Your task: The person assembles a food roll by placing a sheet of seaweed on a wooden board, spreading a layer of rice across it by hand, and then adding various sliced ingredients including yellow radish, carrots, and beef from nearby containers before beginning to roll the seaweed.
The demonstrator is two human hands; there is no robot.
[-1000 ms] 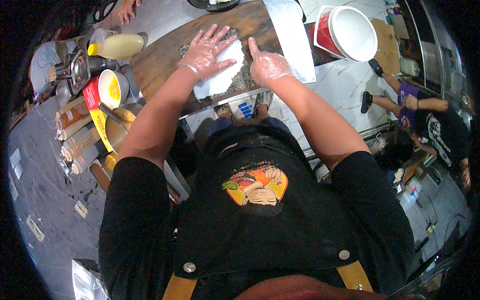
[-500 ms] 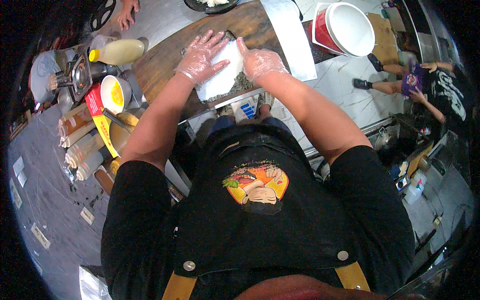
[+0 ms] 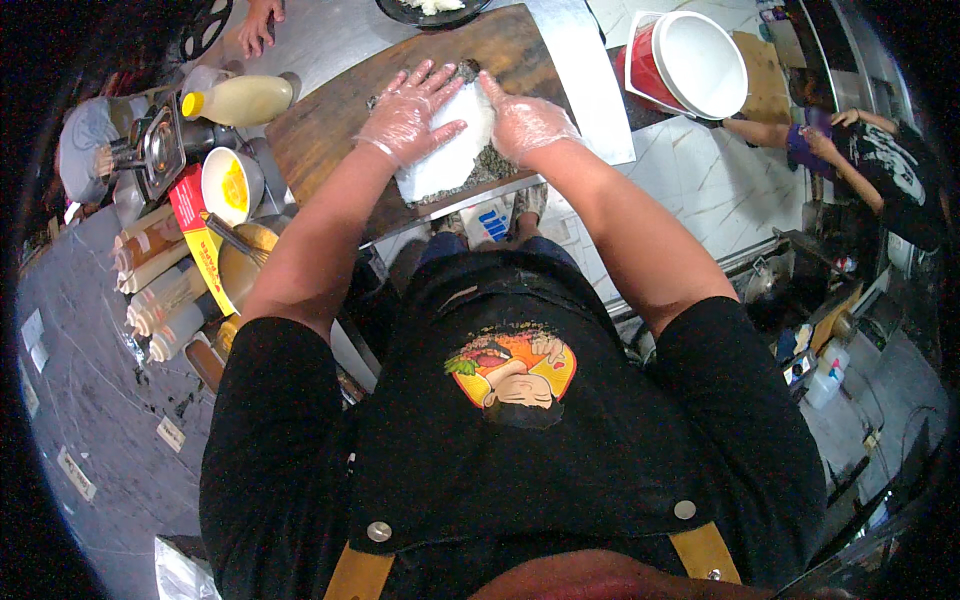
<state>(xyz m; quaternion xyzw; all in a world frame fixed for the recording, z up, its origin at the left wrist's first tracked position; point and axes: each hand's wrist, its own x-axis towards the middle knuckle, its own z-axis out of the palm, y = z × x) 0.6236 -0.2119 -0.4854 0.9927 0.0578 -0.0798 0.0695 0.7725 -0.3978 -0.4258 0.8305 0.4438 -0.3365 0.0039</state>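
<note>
A dark nori sheet (image 3: 490, 168) lies on a wooden board (image 3: 315, 125), with a bright white layer (image 3: 440, 170), rice-like but too bright to show grains, over much of it. My left hand (image 3: 405, 122), in a clear plastic glove, rests flat with spread fingers on the upper left of the white layer. Along its right edge is my right hand (image 3: 530, 125), gloved too. One digit of it stretches toward the far edge; the other fingers bend down and are partly hidden. Neither hand visibly grips anything.
Left of the board stand a yellow-capped bottle (image 3: 240, 101), a white bowl with yellow food (image 3: 233, 187), a whisk (image 3: 235, 238) and several sauce bottles (image 3: 155, 305). A black plate of rice (image 3: 432, 10) sits beyond. Right are a bucket (image 3: 690, 65) and another person (image 3: 885, 165). Someone's hand (image 3: 260, 25) rests far left.
Both my hands stay at nearly the same places on the white layer. The person at the right has shifted, with the legs now partly behind the bucket. The view has moved slightly.
</note>
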